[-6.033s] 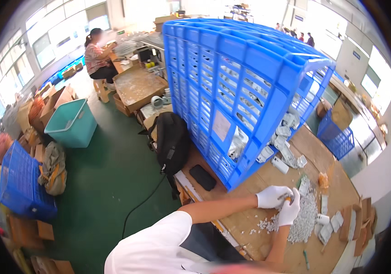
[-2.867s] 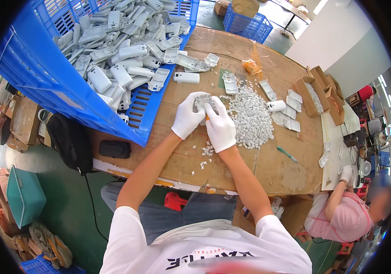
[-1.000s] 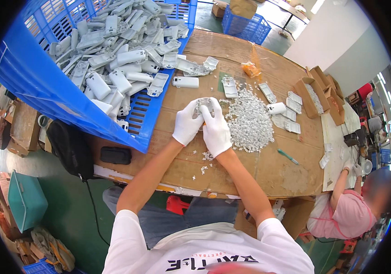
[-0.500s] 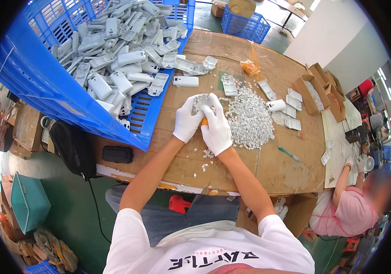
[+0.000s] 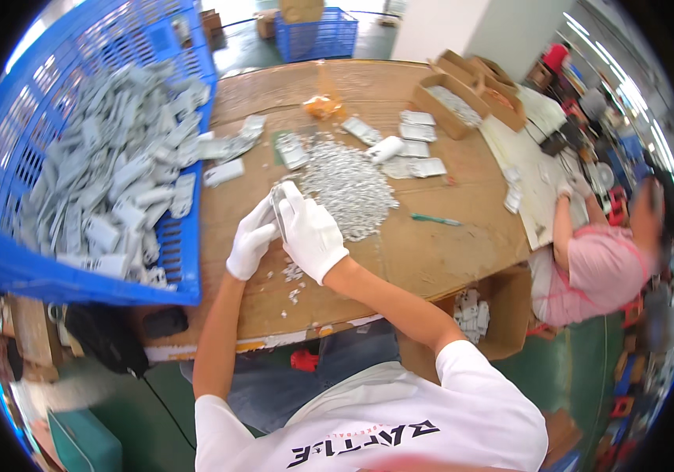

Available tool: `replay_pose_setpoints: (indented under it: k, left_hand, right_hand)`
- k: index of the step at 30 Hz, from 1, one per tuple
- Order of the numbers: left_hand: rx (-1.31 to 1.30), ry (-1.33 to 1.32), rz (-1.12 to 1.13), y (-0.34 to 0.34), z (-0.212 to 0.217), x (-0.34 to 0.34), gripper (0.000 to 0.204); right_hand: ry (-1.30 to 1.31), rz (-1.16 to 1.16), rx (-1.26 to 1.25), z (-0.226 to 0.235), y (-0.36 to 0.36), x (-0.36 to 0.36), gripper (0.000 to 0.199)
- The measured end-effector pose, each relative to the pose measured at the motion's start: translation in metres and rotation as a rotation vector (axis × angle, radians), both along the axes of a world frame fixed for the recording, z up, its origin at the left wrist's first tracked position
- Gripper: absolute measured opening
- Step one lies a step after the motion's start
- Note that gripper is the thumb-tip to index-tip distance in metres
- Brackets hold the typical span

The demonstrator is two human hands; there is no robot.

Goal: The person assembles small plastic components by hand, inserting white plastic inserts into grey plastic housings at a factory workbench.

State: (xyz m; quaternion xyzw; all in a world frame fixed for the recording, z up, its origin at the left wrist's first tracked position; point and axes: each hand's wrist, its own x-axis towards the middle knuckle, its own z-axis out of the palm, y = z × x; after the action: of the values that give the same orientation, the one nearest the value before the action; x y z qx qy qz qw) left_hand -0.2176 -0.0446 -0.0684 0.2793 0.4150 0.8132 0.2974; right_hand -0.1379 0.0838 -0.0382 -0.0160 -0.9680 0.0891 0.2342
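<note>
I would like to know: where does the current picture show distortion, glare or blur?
Head view: the table's near edge bends with the fisheye lens; head view: the floor near the far blue crate looks washed out; head view: a co-worker's head is blurred, and the plastic part between left hand and right hand shows little detail.

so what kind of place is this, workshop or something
Most likely a small-parts workshop or factory floor: a blue crate is heaped with pale plastic housings, a pile of tiny pieces lies on a cardboard-covered table, and a person in pink sits at the adjoining work surface.
</note>
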Motion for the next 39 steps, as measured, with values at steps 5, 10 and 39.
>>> replay_pose_setpoints:
  k: [5, 10, 39]
  left_hand:
    - [-0.807, 1.105, 0.743, -0.008, 0.007, -0.038, 0.039]
    - [-1.346, 1.393, 0.928, -0.006, -0.026, -0.103, 0.051]
    - [-1.829, 1.239, 0.639, -0.014, 0.005, 0.020, 0.024]
  right_hand:
    - [-0.092, -0.150, -0.073, 0.031, 0.105, 0.058, 0.021]
    - [-0.153, -0.804, 0.190, -0.005, 0.317, 0.117, 0.024]
    - [-0.165, -0.009, -0.279, -0.036, 0.140, 0.095, 0.005]
